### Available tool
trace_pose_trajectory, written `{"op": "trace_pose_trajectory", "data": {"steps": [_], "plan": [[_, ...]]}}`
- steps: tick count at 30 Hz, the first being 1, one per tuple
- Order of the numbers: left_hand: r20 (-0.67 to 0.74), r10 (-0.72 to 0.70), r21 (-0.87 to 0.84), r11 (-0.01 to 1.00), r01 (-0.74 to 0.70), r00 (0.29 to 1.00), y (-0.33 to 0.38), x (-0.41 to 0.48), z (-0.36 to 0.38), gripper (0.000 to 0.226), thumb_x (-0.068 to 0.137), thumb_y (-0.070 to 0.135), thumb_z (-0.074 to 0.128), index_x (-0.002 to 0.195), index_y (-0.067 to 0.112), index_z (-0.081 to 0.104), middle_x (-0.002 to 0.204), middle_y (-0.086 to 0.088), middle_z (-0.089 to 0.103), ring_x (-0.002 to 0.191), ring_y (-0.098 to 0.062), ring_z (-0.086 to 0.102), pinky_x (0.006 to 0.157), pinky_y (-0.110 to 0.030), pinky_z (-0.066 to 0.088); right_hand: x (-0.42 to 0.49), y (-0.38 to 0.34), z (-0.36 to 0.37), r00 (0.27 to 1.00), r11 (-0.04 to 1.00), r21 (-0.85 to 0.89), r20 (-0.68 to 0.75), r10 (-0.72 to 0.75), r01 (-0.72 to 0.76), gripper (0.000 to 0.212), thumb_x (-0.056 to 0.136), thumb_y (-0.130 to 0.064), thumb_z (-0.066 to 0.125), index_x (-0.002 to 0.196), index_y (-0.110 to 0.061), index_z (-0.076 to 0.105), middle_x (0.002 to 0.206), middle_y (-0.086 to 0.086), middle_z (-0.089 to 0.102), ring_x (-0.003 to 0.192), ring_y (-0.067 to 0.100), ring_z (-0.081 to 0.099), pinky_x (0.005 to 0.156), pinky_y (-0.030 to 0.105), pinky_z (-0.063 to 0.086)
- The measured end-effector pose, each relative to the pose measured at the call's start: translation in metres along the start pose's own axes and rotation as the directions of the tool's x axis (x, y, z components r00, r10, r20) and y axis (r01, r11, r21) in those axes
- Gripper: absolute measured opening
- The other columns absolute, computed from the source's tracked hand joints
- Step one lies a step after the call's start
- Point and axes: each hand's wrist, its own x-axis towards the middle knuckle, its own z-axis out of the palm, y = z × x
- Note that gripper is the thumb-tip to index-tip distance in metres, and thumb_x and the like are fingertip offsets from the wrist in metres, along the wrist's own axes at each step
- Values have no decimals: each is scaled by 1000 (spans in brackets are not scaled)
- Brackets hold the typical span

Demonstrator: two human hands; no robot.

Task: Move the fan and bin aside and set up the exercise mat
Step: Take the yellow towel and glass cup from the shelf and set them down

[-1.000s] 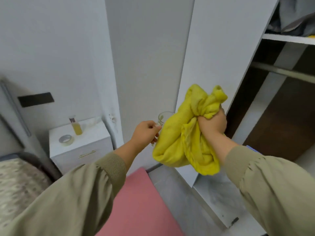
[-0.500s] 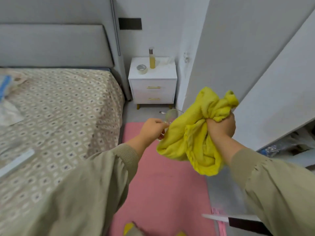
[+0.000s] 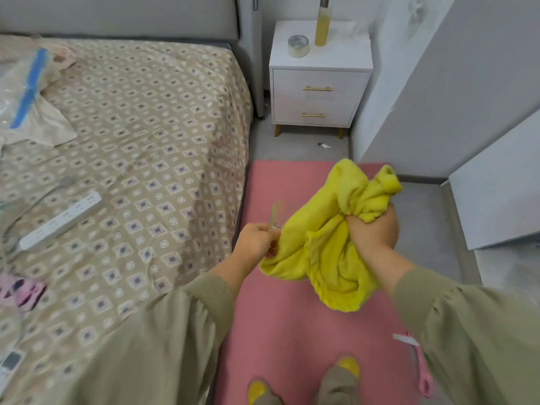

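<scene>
Mat (image 3: 292,331) underfoot: one glass (image 3: 282,214), one towel (image 3: 330,258) (yellow).

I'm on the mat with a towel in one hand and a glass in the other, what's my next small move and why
Probably set the glass on the nightstand, beside the tape roll. Both hands are full: left hand on the glass, right hand bunching the yellow towel.

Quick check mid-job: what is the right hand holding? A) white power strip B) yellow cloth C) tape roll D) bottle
B: the right hand has its grip round the bunched yellow cloth; the tape roll and bottle stand on the nightstand, the power strip lies on the bed, and the left hand holds a clear glass.
</scene>
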Motion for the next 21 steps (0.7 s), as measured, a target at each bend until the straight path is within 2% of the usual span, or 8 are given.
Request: {"op": "trace_pose_trajectory", "data": {"steps": [6, 10, 13, 16, 18, 21], "plan": [[69, -11, 27, 1000, 9, 998, -17, 51, 51, 33, 92, 6, 54, 59, 8, 54, 57, -9, 51, 53, -20, 48, 54, -28, 47, 25, 57, -2, 982, 982, 49, -53, 183, -180, 50, 73, -29, 75, 118, -21, 54, 101, -1, 60, 104, 28, 59, 83, 25, 38], [87, -47, 80, 996, 40, 995, -8, 101, 114, 36, 93, 7, 53, 57, 10, 51, 55, -7, 50, 54, -20, 49, 61, -30, 47, 81, 101, -14, 960, 965, 53, -102, 261, -257, 50, 70, -32, 75, 115, -21, 56, 105, 2, 64, 100, 30, 61, 86, 33, 46], [112, -69, 155, 987, 51, 991, -3, 144, 165, 36, 92, 10, 53, 56, 12, 52, 61, -6, 54, 65, -22, 50, 68, -31, 42, 134, 137, -22, 944, 951, 35, -119, 308, -306, 51, 69, -34, 75, 113, -18, 57, 108, 4, 64, 99, 29, 62, 86, 35, 49], [137, -101, 168, 983, 78, 985, 8, 191, 221, 31, 92, 14, 53, 61, 15, 57, 74, -6, 56, 66, -18, 46, 61, -27, 37, 190, 173, -34, 925, 938, 59, -156, 347, -342, 48, 69, -32, 74, 112, -17, 58, 111, 6, 63, 103, 30, 60, 83, 33, 46], [165, -107, 206, 976, 72, 980, 13, 220, 259, 27, 93, 15, 52, 66, 16, 60, 75, -3, 56, 63, -12, 44, 57, -23, 35, 221, 204, -44, 900, 921, 64, -199, 389, -384, 43, 72, -27, 74, 110, -16, 58, 109, 8, 63, 102, 32, 59, 80, 31, 42], [245, -89, 249, 968, 27, 965, 14, 269, 317, 23, 92, 13, 54, 70, 13, 62, 73, -3, 57, 65, -12, 48, 55, -23, 36, 259, 252, -52, 863, 900, 91, -257, 435, -427, 40, 70, -28, 75, 105, -22, 56, 100, 4, 64, 95, 28, 61, 80, 33, 44]]}}
